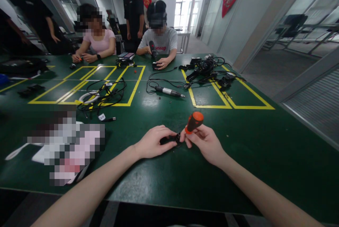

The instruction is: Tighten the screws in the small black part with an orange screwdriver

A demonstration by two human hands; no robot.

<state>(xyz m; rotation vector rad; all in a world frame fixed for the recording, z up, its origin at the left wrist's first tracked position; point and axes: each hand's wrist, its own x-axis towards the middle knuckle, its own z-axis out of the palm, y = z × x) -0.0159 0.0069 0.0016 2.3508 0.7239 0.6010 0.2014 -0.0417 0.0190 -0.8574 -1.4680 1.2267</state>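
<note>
Clamp the part (167, 140) on the table (150, 188) in the closed pinch of the left hand (153, 141) and — with the driver (195, 121) gripped in the right hand (209, 145) (hidden at the tip) — correct any tilt before turning.

You work a screwdriver (194, 122) against a small black part (167, 139) by the table's (148, 184) near edge.

Your right hand (208, 144) grips the tool with its orange-and-black handle tilted up, while your left hand (154, 142) pinches the part; toward the far edge lies a silver-and-black pen-shaped tool (168, 91), a tangle of black cables (205, 69) sits near the far right corner, and two seated people (98, 41) face you across the far edge.
</note>
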